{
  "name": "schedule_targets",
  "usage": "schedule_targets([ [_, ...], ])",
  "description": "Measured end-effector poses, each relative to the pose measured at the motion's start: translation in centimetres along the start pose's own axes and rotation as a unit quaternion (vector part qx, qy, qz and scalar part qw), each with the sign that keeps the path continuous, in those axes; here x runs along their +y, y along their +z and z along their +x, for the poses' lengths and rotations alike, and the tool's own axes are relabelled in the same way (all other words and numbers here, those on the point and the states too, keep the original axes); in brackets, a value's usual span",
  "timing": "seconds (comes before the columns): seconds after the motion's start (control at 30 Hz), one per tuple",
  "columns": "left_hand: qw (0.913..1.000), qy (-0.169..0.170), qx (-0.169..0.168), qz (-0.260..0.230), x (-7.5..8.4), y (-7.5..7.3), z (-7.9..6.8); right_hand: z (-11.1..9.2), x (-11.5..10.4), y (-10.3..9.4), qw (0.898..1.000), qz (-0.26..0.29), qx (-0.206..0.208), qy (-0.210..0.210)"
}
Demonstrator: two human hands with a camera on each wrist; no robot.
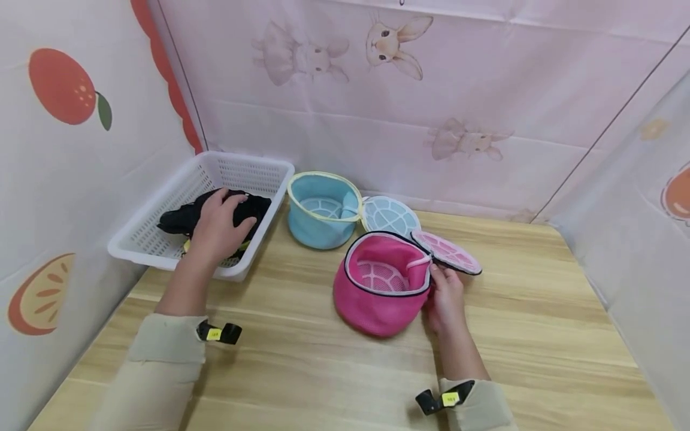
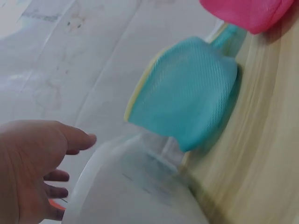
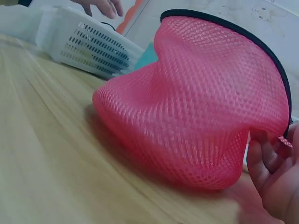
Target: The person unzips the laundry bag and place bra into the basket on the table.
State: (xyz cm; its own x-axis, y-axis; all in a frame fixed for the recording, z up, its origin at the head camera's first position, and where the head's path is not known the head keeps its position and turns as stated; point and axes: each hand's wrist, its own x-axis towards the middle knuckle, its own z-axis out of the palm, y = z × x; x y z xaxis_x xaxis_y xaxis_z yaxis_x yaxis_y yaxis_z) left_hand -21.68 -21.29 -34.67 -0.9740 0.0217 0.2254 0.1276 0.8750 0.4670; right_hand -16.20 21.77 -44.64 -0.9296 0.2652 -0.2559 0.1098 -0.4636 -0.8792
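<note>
A pink mesh laundry bag (image 1: 377,305) stands on the table with its round lid (image 1: 450,251) folded back to the right. At the bag's right side, my right hand (image 1: 447,296) pinches the rim near the lid hinge; in the right wrist view the fingers (image 3: 261,158) curl at the black-zipped edge. My left hand (image 1: 218,227) hovers over the white basket (image 1: 142,258), right above black clothing (image 1: 180,220) lying in it. The left wrist view shows that hand (image 2: 35,163) with its fingers spread and nothing between them.
Behind the pink bag stands a blue mesh laundry bag (image 1: 318,230), unzipped, its lid (image 1: 390,215) lying to the right. The wooden table (image 1: 302,371) meets a pink rabbit-print cloth (image 1: 345,114) at the back and white cloth walls at both sides.
</note>
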Motion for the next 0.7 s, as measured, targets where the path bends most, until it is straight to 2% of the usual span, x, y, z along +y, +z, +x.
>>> schedule_targets([
  [0.13,0.9983,0.031,0.042,-0.026,0.9,0.6,-1.1,0.6,-1.3,-0.6,0.997,0.067,-0.005,-0.033],
  [0.27,0.9951,0.060,0.069,-0.039,1.8,1.4,-2.1,1.6,-3.4,-1.9,0.992,0.111,0.011,-0.066],
  [0.37,0.9930,0.075,0.075,-0.050,2.5,1.9,-2.6,2.6,-5.2,-3.1,0.981,0.168,0.018,-0.099],
  [0.47,0.9927,0.076,0.070,-0.061,3.3,2.3,-3.1,3.9,-7.1,-4.1,0.962,0.240,0.008,-0.128],
  [0.57,0.9933,0.073,0.061,-0.066,4.1,2.8,-3.3,5.2,-8.5,-5.0,0.953,0.274,0.000,-0.132],
  [0.63,0.9933,0.074,0.057,-0.069,4.6,3.3,-3.5,5.9,-8.8,-5.7,0.963,0.244,0.004,-0.112],
  [0.7,0.9927,0.080,0.054,-0.072,4.9,3.7,-3.7,6.4,-8.7,-6.6,0.980,0.185,0.018,-0.062],
])
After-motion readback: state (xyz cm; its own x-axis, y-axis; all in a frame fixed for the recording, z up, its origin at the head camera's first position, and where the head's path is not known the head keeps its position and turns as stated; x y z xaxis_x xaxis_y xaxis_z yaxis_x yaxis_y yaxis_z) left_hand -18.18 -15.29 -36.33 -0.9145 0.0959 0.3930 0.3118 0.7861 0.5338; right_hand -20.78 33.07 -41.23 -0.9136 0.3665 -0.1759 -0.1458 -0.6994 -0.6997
